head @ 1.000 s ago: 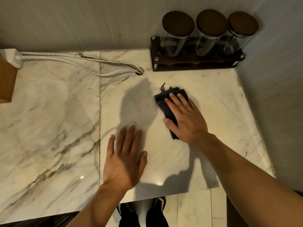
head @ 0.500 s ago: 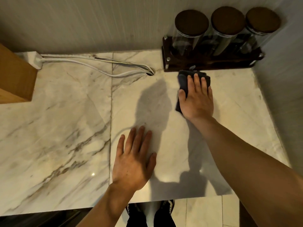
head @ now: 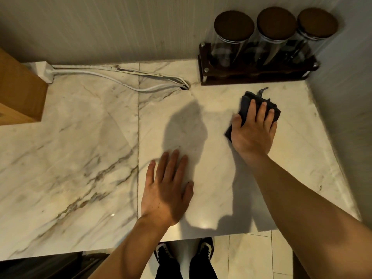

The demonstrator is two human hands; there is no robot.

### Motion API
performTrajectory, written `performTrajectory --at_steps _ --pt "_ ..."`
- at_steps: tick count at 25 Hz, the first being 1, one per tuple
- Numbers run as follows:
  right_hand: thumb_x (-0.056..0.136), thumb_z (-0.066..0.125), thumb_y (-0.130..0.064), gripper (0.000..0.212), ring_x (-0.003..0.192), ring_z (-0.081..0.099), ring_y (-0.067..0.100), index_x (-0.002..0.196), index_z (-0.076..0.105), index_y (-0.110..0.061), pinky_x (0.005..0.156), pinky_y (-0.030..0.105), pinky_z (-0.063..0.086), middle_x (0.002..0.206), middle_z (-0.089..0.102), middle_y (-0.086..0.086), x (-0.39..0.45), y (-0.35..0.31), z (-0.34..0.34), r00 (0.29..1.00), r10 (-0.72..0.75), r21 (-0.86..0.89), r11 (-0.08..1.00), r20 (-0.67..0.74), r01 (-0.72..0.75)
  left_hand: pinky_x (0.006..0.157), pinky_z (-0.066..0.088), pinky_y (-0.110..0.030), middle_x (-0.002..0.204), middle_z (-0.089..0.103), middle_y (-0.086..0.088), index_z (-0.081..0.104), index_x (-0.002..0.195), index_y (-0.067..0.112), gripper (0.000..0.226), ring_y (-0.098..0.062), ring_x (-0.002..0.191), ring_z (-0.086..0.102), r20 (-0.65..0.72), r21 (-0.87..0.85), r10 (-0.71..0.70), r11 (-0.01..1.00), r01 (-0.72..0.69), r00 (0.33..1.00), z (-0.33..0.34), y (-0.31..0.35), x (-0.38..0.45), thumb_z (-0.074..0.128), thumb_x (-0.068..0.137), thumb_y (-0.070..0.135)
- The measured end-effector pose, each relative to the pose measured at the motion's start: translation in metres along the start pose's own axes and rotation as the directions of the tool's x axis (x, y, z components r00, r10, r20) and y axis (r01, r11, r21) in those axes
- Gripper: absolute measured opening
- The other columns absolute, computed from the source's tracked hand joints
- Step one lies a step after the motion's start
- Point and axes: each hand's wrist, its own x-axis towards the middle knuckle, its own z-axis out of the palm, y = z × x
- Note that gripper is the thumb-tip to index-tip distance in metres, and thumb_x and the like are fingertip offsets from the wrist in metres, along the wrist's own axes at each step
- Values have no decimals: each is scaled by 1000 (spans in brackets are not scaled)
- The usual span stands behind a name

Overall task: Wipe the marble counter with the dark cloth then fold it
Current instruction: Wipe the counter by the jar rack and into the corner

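Pale marble surface [head: 84,154] in a corner, veined grey-brown, white cables [head: 112,77] trailing along the back wall. Right hand [head: 254,131] pressed flat on the dark cloth [head: 246,104], fingers [head: 252,109] spread over it rather than clenched, just in front of a rack of three lidded glass jars [head: 257,57]. Left hand [head: 167,192] flat on bare marble nearby, fingers extended, grasping nothing.

Cream-white marble counter [head: 201,109] with grey-brown veining, near-black dark cloth [head: 246,103], white cables [head: 112,79] and white power strip [head: 45,71], dark brown jar lids [head: 234,25], dark wooden rack [head: 251,77], tan box [head: 18,93], black-and-white shoes [head: 163,250]
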Motion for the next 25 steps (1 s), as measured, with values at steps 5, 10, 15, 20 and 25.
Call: performTrajectory --at_steps 5,10,15,20,25 --pt "95 19 -51 65 148 -1 27 153 12 -21 119 47 2 163 8 7 -38 17 -2 996 83 -9 996 -32 -83 117 15 -49 157 29 -6 33 148 20 62 -27 145 22 63 42 -36 999 34 997 -2 2 2 32 93 49" --pt "95 21 -50 67 148 2 28 152 15 -16 119 47 4 162 12 9 -94 35 -1 990 126 -23 992 -63 -127 119 7 -48 160 20 -6 24 151 21 64 -25 148 13 78 31 -38 999 35 996 -5 2 1 25 95 50" --pt "95 18 -52 68 148 -1 26 153 12 -17 119 44 0 162 11 10 -146 58 -1 995 89 -40 995 -35 -90 120 5 -48 161 19 -6 22 152 22 65 -27 148 10 89 -32 -33 999 36 995 -9 3 -1 22 94 51" --pt "96 25 -52 65 148 6 27 151 20 -19 119 45 8 160 17 10 -168 95 -11 996 -88 -68 994 -12 87 119 4 -49 161 18 -8 18 153 19 69 -28 148 8 88 -42 -34 998 38 996 -11 5 -1 15 92 53" --pt "95 26 -54 65 148 4 23 151 19 -21 119 45 10 160 14 5 -165 131 -23 958 -278 -103 953 75 285 119 6 -50 160 22 -10 26 151 15 70 -30 148 12 64 -38 -26 999 28 998 -12 8 -3 17 91 50"
